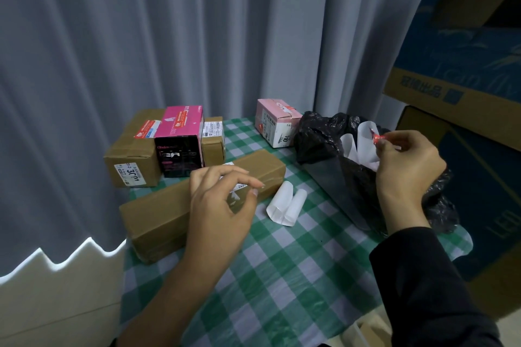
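Observation:
A long brown cardboard parcel (158,220) lies across the green checked tablecloth (282,276). My left hand (222,200) hovers over its middle, fingers loosely spread above a white shipping label (239,186). Over an open black bin bag (332,149) on the right, my right hand (408,166) pinches a small red and white scrap (376,138). White backing paper (361,144) sticks up inside the bag. A curled piece of white backing paper (286,203) lies on the cloth between the parcel and the bag.
At the back stand a brown box (132,155), a pink and black carton (180,141), a small brown box (212,144) and a pale pink carton (275,121). Grey curtains hang behind. Large stacked cardboard boxes (465,79) fill the right side.

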